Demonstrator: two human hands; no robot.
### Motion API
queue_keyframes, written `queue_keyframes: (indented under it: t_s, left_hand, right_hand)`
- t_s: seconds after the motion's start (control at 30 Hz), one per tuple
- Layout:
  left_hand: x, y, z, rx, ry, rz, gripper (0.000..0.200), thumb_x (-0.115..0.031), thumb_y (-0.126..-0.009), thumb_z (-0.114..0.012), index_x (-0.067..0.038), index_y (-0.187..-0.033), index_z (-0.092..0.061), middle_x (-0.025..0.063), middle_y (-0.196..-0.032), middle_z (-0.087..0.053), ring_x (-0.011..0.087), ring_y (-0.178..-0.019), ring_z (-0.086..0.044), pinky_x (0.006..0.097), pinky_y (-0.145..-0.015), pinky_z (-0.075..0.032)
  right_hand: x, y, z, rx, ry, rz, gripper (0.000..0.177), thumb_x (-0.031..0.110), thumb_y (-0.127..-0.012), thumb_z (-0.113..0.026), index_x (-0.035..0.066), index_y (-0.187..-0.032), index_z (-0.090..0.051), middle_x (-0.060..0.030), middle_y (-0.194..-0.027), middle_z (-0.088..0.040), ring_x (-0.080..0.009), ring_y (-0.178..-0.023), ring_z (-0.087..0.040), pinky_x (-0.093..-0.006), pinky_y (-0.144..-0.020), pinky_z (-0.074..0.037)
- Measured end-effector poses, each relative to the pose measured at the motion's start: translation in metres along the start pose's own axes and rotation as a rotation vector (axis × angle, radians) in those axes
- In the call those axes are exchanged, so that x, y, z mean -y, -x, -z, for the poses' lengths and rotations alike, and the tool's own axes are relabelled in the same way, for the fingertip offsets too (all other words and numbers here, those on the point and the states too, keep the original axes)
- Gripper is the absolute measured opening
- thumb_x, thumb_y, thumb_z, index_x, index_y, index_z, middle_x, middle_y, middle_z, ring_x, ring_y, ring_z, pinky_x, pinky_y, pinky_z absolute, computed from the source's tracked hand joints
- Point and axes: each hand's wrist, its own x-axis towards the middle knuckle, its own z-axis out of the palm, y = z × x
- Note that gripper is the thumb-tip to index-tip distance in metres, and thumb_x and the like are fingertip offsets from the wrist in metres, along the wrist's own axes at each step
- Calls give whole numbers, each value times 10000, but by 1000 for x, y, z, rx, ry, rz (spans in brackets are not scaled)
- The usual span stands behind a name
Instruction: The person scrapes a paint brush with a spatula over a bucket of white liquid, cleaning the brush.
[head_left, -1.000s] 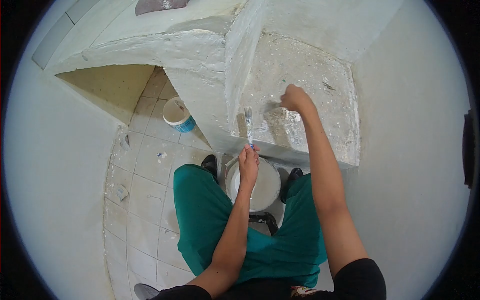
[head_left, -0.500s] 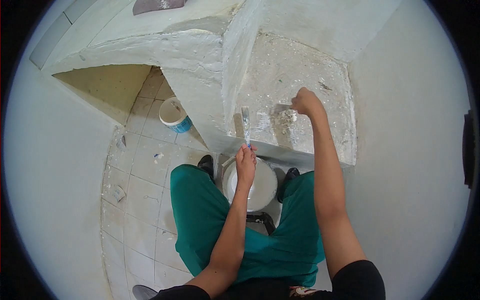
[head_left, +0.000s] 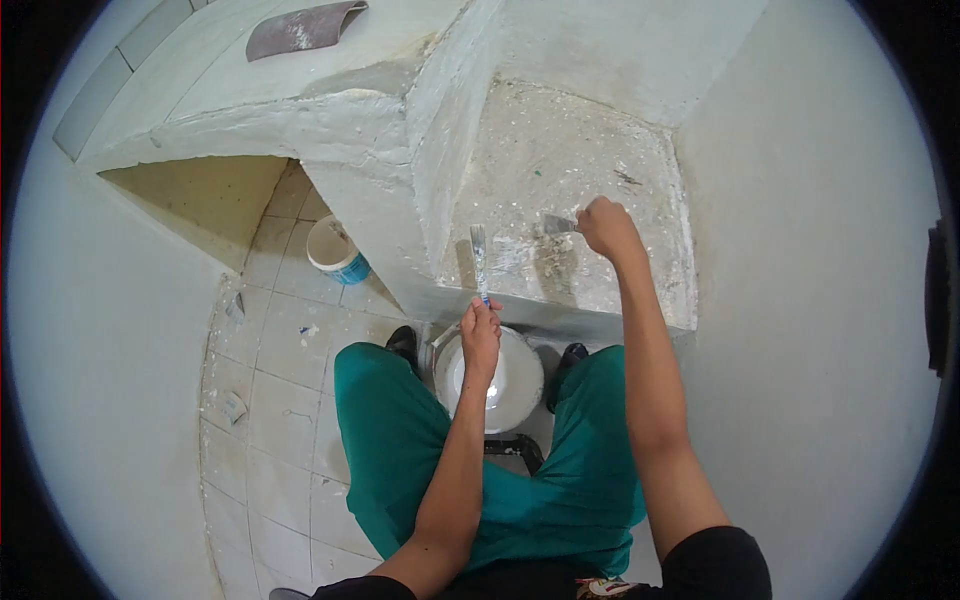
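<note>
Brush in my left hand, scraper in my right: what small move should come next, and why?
Probably draw the scraper in your right hand gently through the loose debris near its blade. Crumbs and pale flakes litter that patch of the ledge, and the blade is right beside them; the brush in your left hand could wait.

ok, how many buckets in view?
2. The larger bucket sits beneath the left hand, between the knees; the smaller bucket, with blue on its side, stands on the tiled floor further left. Others could be hidden behind the plastered structure.
</note>
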Motion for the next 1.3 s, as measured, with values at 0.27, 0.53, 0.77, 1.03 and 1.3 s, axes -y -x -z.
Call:
queue_keyframes:
  t_s: [0.27,0.53,0.77,1.03,1.3]
  left_hand:
    - [9,2,-7,45,-23,-20,426,-446,-1020,-351,-71,-935,-535,-63,-608,-364,26,-480,-334,194,-394,-240]
    - [3,9,-13,60,-86,-61,436,-454,-1018,-349,-74,-919,-538,-62,-614,-362,28,-486,-334,196,-398,-250]
    - [-10,21,-10,17,-178,-60,447,-389,-1033,-339,-37,-871,-561,-48,-608,-376,48,-521,-347,228,-470,-305]
    - [-4,22,-2,43,-204,-100,459,-422,-1027,-333,-48,-884,-556,-47,-599,-382,48,-496,-352,225,-434,-285]
    - [-8,33,3,44,-258,-116,471,-408,-1030,-328,-39,-873,-575,-44,-601,-396,55,-516,-370,231,-468,-308]
  right_hand:
    - [-12,98,-62,-516,-467,179,273,225,-957,-501,6,-1080,-606,-235,-878,-566,-404,-836,-553,-476,-766,-440]
    - [-2,140,-116,-400,-377,170,164,96,-904,-559,1,-1037,-550,-239,-909,-503,-424,-834,-545,-501,-723,-447]
    - [-20,139,-126,-370,-295,181,162,116,-891,-564,-5,-998,-572,-224,-918,-522,-402,-867,-557,-488,-746,-453]
    - [-31,127,-141,-491,-627,205,325,289,-991,-444,3,-1008,-599,-150,-718,-548,-331,-707,-569,-402,-677,-451]
    - [-11,109,-188,89,-1396,-187,460,344,-1016,-355,27,-767,-577,-9,-595,-500,-105,-447,-431,-280,-416,-337]
